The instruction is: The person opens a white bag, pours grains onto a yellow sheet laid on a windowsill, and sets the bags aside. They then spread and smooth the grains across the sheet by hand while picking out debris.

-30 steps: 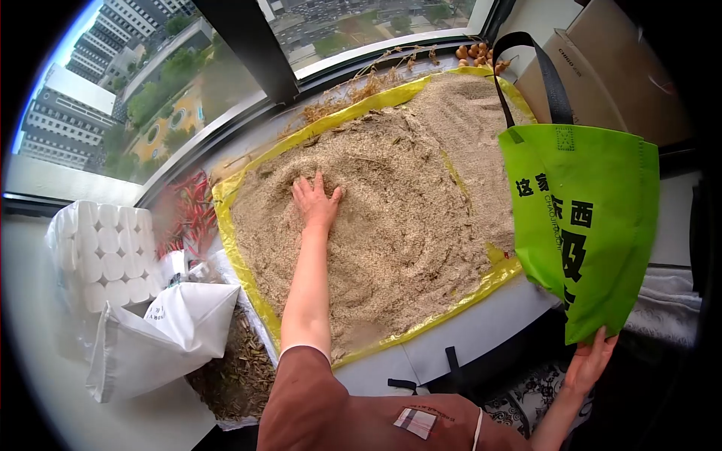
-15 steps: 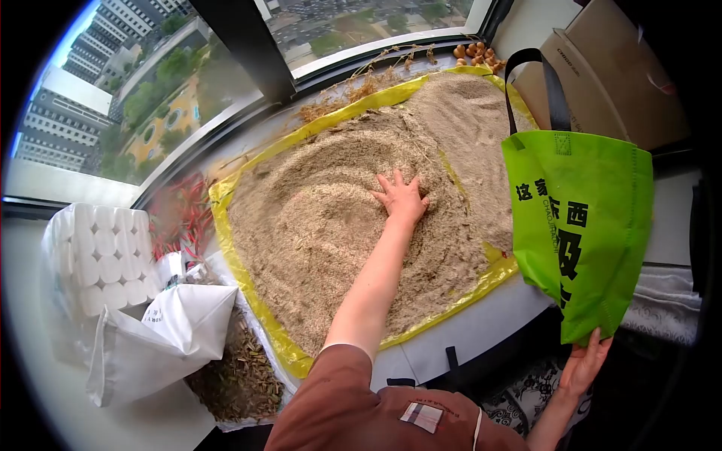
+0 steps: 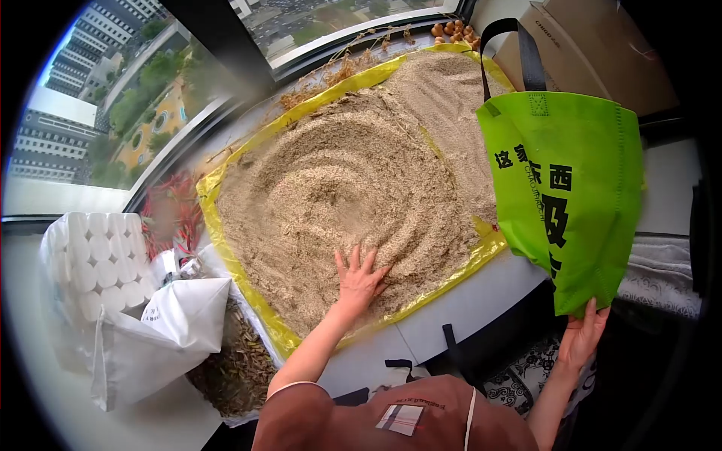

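Note:
My left hand (image 3: 361,283) lies palm down, fingers spread, on a wide layer of beige grain-like material (image 3: 323,203) with curved ridges in it. The hand touches the near part of this layer. Beneath the grain is a yellow plastic sheet (image 3: 451,279), its edges showing all round. With my right hand (image 3: 585,331) I grip the bottom edge of a bright green shopping bag (image 3: 594,203); the thumb side is in front and some fingers are hidden. The bag's black handles (image 3: 531,60) stand up at its top.
A white bag (image 3: 162,331), wrapped white rolls (image 3: 101,259), red chillies (image 3: 171,218) and a tray of dried brown pieces (image 3: 237,368) are at left. Dry stalks (image 3: 342,71) line the window. Onions (image 3: 455,31) and a cardboard box (image 3: 571,52) stand at back right.
My left hand has swept toward me and to the left across the grain, with new curved ridges behind it. My right hand still grips the green bag. The whole view has shifted slightly.

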A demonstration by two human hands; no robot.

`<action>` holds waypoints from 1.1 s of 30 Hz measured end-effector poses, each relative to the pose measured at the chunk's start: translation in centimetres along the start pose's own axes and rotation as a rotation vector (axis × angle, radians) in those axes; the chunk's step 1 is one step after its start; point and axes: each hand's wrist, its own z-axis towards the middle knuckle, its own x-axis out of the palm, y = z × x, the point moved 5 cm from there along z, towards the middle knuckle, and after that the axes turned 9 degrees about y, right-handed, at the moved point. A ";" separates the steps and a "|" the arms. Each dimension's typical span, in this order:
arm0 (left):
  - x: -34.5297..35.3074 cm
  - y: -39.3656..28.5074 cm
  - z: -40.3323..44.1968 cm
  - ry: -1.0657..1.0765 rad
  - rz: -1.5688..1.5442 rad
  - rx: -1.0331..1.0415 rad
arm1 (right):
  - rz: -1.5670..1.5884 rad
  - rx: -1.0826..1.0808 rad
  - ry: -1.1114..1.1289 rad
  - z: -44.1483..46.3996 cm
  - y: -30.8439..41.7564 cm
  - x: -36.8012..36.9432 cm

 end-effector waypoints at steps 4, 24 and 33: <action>-0.5 7.7 -2.4 -0.235 0.221 -0.127 | 0.008 -0.002 0.014 0.1 -0.4 0.7; -4.0 -3.9 10.8 0.261 -0.171 -0.338 | -0.021 0.000 0.048 -0.9 -0.3 1.1; -1.6 3.8 -2.5 0.078 0.041 -0.231 | -0.008 0.007 0.070 -0.7 -0.6 1.0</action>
